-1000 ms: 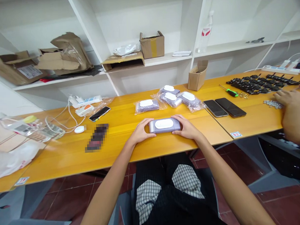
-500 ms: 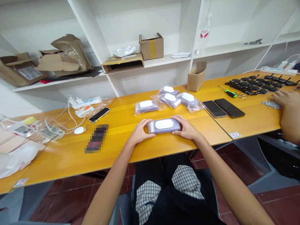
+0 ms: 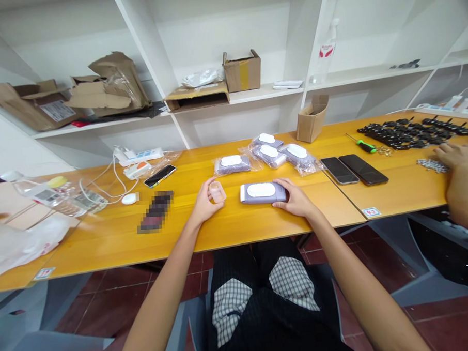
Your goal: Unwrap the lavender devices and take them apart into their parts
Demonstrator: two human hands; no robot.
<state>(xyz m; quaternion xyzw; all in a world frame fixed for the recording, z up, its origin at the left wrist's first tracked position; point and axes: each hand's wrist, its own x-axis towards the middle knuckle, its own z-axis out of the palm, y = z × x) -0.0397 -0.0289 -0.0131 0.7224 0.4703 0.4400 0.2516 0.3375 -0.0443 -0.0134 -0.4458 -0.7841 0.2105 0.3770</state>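
Note:
A lavender handheld device (image 3: 260, 192) with a white oval panel lies flat on the table in front of me. My right hand (image 3: 295, 197) grips its right end between thumb and fingers. Its left end shows a white edge, uncovered. My left hand (image 3: 207, 201) holds a clear plastic cap (image 3: 217, 192) a little left of the device, its hollow side tilted towards me. Behind them lie several like devices in clear bags, the nearest bagged device (image 3: 231, 164) just beyond my left hand.
To the right are two dark phones (image 3: 353, 170), a green screwdriver (image 3: 366, 147) and rows of black parts (image 3: 406, 131), with a co-worker's hand (image 3: 460, 158) near small metal pieces. On the left stand a phone (image 3: 160, 175), cables and plastic bottles (image 3: 44, 196). A small carton (image 3: 309, 125) stands behind.
The clear cap has come off the device's left end. My left hand has moved left with it, while my right hand keeps hold of the device. The view has shifted slightly.

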